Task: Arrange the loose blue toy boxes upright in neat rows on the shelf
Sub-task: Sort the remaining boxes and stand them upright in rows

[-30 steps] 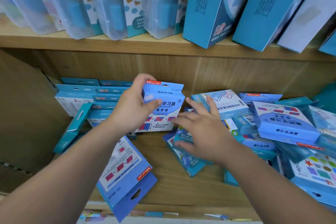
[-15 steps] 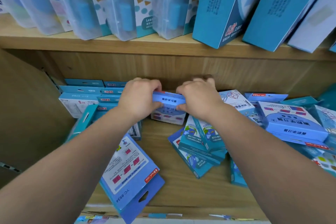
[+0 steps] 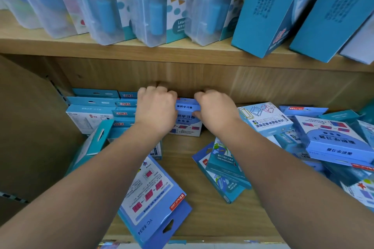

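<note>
The wooden shelf fills most of the view, with its back panel behind and a side wall on the left. Above it, the upper shelf board carries a row of tall translucent cases and, to their right, tall blue cartons, all leaning the same way. On the lower shelf, a jumbled heap of loose boxes crowds the right side, lying flat or tilted on one another. At the back left stand the neat rows of boxes, upright with their hang tabs on top, one row behind another. A large flat box lies face up near the front edge, its hang tab jutting past the shelf lip. A teal box leans tilted near the left wall. Between the forearms, a few small teal boxes lie overlapping on the bare wood. The held blue box stands upright at the back of the shelf, just right of the neat rows and close to the back panel. The left hand grips its upper left corner with fingers curled over the top edge, and the right hand grips the upper right corner the same way
</note>
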